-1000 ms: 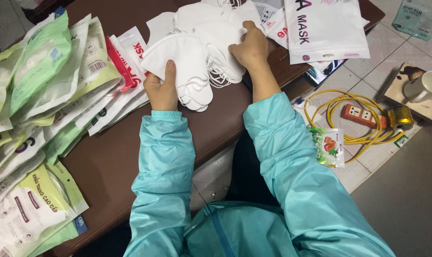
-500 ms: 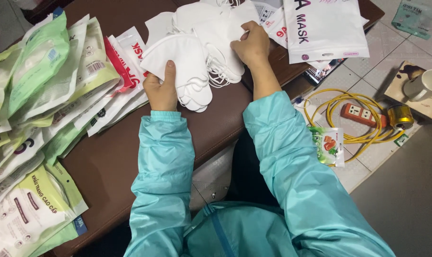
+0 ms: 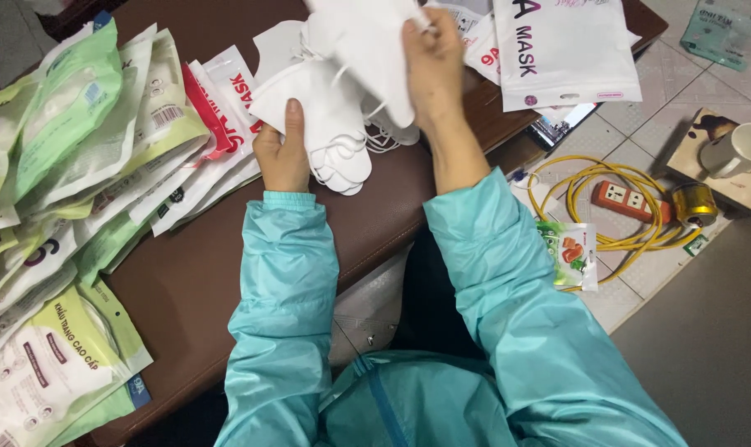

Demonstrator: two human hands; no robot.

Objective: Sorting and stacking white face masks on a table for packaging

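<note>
The left hand [image 3: 283, 157] grips the fanned stack of white masks [image 3: 330, 136] above the brown table [image 3: 193, 273] edge, steadying it, while the right hand [image 3: 431, 70] pinches one mask [image 3: 367, 41] lifted higher, beyond them the white packet [image 3: 566, 50]
</note>
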